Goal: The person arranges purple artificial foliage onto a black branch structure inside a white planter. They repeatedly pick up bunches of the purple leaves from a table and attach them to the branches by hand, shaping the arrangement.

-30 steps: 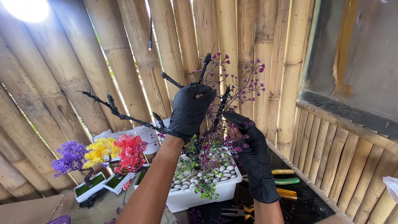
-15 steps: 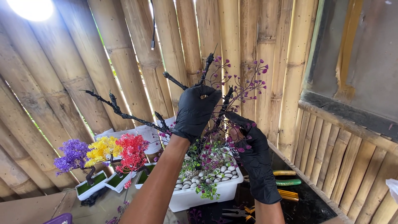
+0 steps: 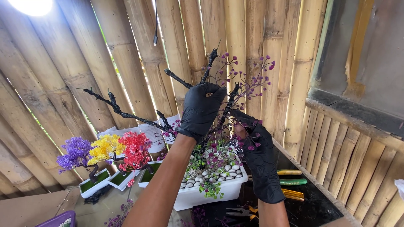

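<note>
Black gloves (image 3: 201,110), bare forearms.

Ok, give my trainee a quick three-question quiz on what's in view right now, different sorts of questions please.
1. True or false: both hands wear black gloves.
2. Which colour are the blossoms on the branch by the right hand? A) purple B) orange C) white
3. Fill in: the black tree gripped by the left hand stands in a white ____ filled with pebbles.

Key:
1. True.
2. A; the purple blossoms sit on thin twigs above that hand.
3. Planter. Three small trees, purple, yellow and red, stand to its left in their own trays.
</note>
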